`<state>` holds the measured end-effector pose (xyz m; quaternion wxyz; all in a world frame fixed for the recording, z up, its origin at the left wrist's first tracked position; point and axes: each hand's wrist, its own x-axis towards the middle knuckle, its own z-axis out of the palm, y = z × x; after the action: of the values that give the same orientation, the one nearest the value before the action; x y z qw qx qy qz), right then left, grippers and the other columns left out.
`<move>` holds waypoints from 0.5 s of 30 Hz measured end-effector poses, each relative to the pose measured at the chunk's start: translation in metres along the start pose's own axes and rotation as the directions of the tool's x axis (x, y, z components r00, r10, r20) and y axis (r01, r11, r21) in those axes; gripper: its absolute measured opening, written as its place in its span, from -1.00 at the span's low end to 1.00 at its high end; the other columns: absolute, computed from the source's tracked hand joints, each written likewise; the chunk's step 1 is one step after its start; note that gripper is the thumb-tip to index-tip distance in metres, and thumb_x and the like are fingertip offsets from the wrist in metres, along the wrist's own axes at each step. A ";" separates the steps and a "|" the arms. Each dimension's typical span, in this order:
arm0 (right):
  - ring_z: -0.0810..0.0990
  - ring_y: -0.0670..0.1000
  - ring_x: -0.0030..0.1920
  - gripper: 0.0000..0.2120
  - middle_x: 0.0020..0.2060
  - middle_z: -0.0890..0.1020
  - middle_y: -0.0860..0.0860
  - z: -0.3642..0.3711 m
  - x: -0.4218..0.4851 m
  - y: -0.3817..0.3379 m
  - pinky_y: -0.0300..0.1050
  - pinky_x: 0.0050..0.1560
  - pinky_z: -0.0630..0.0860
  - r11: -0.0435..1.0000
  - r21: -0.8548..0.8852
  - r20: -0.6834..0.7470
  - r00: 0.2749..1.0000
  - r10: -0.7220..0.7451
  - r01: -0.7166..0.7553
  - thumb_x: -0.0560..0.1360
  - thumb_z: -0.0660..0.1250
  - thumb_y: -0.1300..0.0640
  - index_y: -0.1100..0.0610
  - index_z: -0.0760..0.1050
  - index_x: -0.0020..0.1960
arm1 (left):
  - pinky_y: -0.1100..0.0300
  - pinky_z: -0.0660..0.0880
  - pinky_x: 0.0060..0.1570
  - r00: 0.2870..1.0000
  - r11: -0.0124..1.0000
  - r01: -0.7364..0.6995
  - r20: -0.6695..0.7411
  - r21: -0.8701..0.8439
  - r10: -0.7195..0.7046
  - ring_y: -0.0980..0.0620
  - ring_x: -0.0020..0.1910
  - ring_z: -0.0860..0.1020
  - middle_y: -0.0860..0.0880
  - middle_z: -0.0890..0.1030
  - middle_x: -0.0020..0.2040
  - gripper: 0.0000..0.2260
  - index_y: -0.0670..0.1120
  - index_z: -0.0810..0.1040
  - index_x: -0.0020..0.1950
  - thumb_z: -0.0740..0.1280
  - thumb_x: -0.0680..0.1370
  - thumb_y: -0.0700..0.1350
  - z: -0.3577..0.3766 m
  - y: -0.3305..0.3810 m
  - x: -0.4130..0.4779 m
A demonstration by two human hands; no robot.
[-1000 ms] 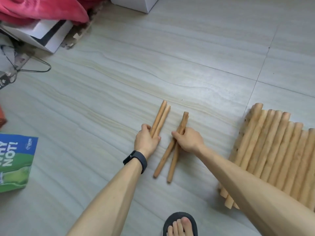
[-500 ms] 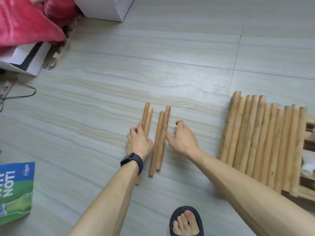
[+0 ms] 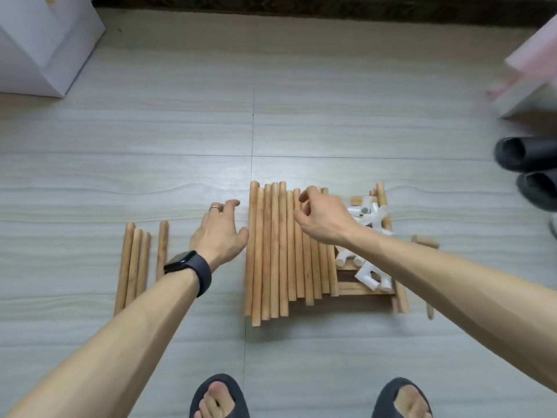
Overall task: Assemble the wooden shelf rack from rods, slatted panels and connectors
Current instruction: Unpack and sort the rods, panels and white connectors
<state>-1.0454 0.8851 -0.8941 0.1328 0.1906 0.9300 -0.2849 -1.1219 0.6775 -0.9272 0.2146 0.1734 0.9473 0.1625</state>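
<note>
Off the four rods [image 3: 135,267], my hands reach the pile [image 3: 271,251], lying lengthwise away from me: right hand [image 3: 324,220] above, seemingly empty, left hand [image 3: 221,233] spread alongside.

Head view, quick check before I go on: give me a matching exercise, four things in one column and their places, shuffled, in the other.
Things:
1. four loose rods
2. white connectors
3. smartwatch
4. unworn black slippers

Places:
A. on the left wrist
B. at the far right edge of the view
C. on the floor, left of the left hand
D. right of the rod pile, beside the right hand

Pairs: 1-C, 2-D, 3-A, 4-B.
</note>
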 end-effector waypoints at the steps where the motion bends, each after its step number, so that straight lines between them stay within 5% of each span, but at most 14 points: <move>1: 0.55 0.09 0.12 -0.60 0.03 0.62 0.06 -0.008 -0.002 0.008 0.06 0.14 0.54 0.999 -0.033 0.005 1.000 0.023 -0.023 0.61 0.22 0.01 0.16 0.36 0.39 | -0.02 0.48 0.03 0.999 0.999 -0.005 0.034 0.037 0.004 -0.15 0.28 0.48 -0.11 0.33 0.44 -0.50 0.02 0.23 0.55 0.22 0.62 0.05 0.003 0.012 -0.001; 4: 0.61 0.08 -0.01 -0.45 -0.03 0.66 0.06 -0.022 -0.012 0.028 0.07 0.06 0.60 0.990 -0.120 0.061 0.995 0.078 -0.070 0.60 0.23 0.00 0.22 0.25 0.51 | -0.02 0.52 -0.02 0.990 0.965 -0.073 0.133 0.252 0.041 -0.15 0.19 0.55 -0.12 0.42 0.38 -0.50 -0.05 0.27 0.49 0.21 0.62 0.15 0.015 0.035 -0.005; 7: 0.62 0.07 -0.01 -0.53 -0.03 0.65 0.06 -0.016 -0.022 0.052 0.07 0.08 0.60 0.982 -0.168 0.127 0.987 0.102 -0.080 0.59 0.26 -0.01 0.21 0.36 0.41 | -0.02 0.56 -0.05 0.992 0.931 -0.082 0.121 0.357 0.041 -0.13 0.14 0.56 -0.13 0.46 0.32 -0.45 -0.07 0.29 0.44 0.21 0.60 0.27 0.032 0.043 -0.007; 15: 0.63 0.07 0.03 -0.70 0.02 0.65 0.03 0.027 -0.004 0.079 0.05 0.08 0.62 0.980 0.020 0.105 0.976 0.193 -0.196 0.59 0.30 -0.01 0.12 0.47 0.25 | -0.07 0.56 0.02 0.997 0.988 0.072 -0.033 0.135 -0.068 -0.20 0.24 0.46 -0.18 0.30 0.38 -0.38 -0.07 0.25 0.45 0.30 0.56 0.28 0.064 0.041 -0.003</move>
<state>-1.0038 0.9286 -0.9521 0.2046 0.2680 0.8943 -0.2941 -1.0788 0.7274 -0.9655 0.1946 0.1520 0.9646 0.0925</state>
